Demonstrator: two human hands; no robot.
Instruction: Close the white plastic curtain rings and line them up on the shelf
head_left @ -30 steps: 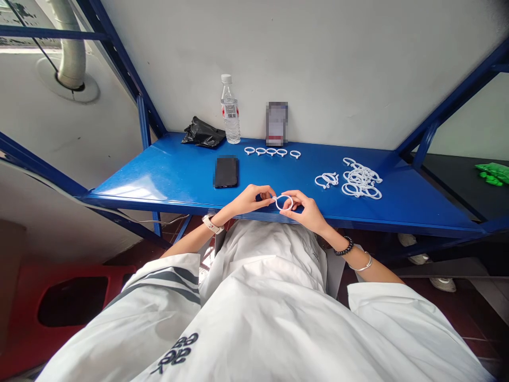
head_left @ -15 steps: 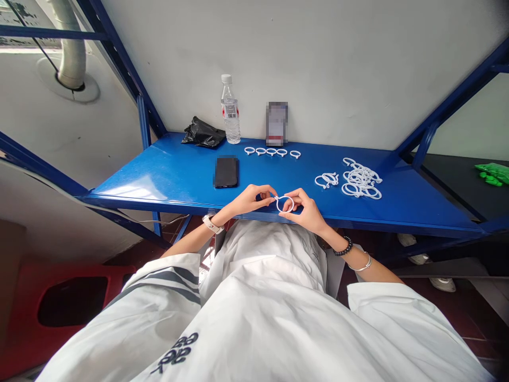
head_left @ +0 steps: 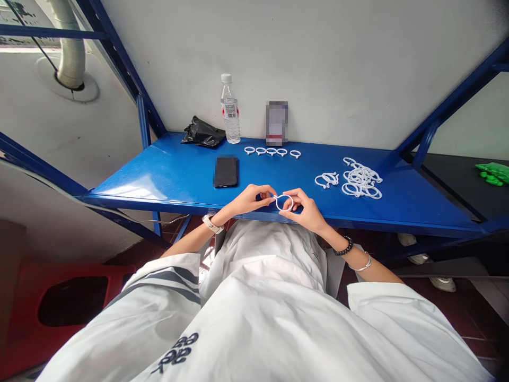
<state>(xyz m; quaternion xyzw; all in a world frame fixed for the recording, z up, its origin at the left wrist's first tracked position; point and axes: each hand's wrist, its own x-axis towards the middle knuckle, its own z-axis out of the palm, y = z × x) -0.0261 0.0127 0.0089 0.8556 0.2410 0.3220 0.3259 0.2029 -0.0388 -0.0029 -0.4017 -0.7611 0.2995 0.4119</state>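
Observation:
Over the front edge of the blue table, both hands hold one white plastic curtain ring [head_left: 278, 206] between them. My left hand [head_left: 254, 198] pinches the ring's small end fitting at its left side. With thumb and fingers, my right hand [head_left: 306, 211] grips the ring's right side. The fingers cover parts of the ring, so I cannot tell whether its ends are joined. Several similar rings stand in a row [head_left: 271, 152] at the back. To the right lie a small group of rings [head_left: 326, 180] and a larger heap [head_left: 361, 179].
On the blue table [head_left: 175, 164] lies a black phone-like slab [head_left: 226, 172]. Along the wall are a crumpled black plastic bag [head_left: 202, 132], a water bottle [head_left: 231, 119] and an upright phone [head_left: 277, 124]. Blue frame bars [head_left: 123, 63] rise at both sides. A red stool [head_left: 24, 297] stands lower left.

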